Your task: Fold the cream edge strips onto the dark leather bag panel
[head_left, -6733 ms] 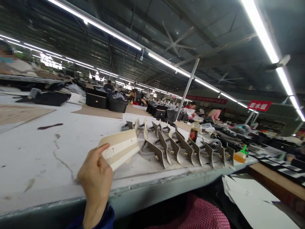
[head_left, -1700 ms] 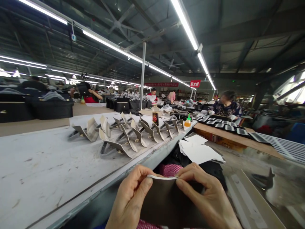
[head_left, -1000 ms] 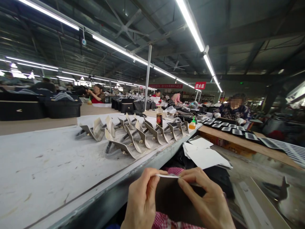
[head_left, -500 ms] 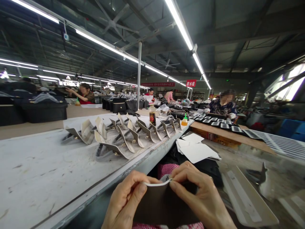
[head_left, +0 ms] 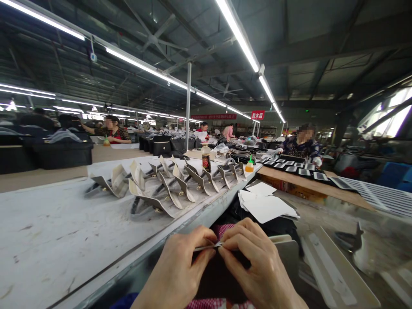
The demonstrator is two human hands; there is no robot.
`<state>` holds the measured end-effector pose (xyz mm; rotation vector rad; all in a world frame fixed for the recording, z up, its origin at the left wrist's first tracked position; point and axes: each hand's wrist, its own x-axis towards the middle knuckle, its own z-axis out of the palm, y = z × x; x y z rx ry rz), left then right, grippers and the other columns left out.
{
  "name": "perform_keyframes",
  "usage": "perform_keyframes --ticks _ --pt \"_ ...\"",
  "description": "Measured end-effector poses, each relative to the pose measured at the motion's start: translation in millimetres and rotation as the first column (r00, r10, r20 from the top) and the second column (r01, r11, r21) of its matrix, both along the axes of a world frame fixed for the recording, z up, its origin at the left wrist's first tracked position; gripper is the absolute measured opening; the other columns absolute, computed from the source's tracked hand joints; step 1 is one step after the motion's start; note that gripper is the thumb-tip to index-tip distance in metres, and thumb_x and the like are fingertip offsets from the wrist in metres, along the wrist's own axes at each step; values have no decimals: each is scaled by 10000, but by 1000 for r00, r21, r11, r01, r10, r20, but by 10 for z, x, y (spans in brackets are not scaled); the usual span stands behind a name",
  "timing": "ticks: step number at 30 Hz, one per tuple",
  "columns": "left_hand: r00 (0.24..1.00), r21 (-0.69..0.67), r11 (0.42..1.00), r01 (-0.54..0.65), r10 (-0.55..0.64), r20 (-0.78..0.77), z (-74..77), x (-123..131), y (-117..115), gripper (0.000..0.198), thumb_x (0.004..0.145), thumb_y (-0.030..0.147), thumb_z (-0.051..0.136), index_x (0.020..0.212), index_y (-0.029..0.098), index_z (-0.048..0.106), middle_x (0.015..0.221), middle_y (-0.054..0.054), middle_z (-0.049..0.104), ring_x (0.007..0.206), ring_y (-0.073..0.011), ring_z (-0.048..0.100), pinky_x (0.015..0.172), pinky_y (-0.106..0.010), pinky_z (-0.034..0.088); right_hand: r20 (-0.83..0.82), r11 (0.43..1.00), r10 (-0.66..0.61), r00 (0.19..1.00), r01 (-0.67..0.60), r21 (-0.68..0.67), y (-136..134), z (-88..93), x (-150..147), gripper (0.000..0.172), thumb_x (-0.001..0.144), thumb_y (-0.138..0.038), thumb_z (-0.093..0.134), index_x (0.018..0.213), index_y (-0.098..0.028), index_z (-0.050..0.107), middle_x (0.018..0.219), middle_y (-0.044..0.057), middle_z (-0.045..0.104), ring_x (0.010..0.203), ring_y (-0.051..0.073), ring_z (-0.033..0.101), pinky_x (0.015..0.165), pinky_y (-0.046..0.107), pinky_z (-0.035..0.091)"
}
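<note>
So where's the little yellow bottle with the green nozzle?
In the head view, the yellow squeeze bottle stands on the white table, just past the right end of the beige bag flaps.

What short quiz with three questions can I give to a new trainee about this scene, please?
1. True or false: the left hand and the right hand both pinch the pale edge of the dark piece.
2. Where does the yellow bottle stand?
A. In the right hand
B. On the white table
C. On the floor
3. Fill in the blank: the pale flaps on the table have small ____ clasps.

Key: 1 true; 2 B; 3 gold
</note>
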<state>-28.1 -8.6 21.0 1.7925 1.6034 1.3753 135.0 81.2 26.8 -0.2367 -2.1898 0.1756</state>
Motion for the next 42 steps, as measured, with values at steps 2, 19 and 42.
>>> perform_keyframes --ticks 2,19,42 --pt "1000 35 999 -11 11 -10 3 12 -3 149 927 145 564 876 223 681 794 -14 777 756 -200 756 688 -234 560 -13 999 15 1000 -15 -40 6 -14 3 203 903 -38 606 770 -191 617 794 33 716 755 199 606 659 343 489" --pt "999 46 998 -44 44 -13 -122 -35 175 160 814 87 604 726 189 690 679 -2 725 649 -166 683 622 -213 483 42 941 63 997 -46 -336 134 -111 -24 268 835 12 599 686 -205 546 815 17 689 812 203 600 728 329 466" --pt "940 216 917 -335 341 9 -472 -315 151 171 955 269 554 887 224 704 767 14 766 717 -159 756 654 -172 555 -140 821 -139 980 35 -569 368 -589 608 282 856 -491 748 965 -237 802 805 9 793 700 221 749 634 222 596"
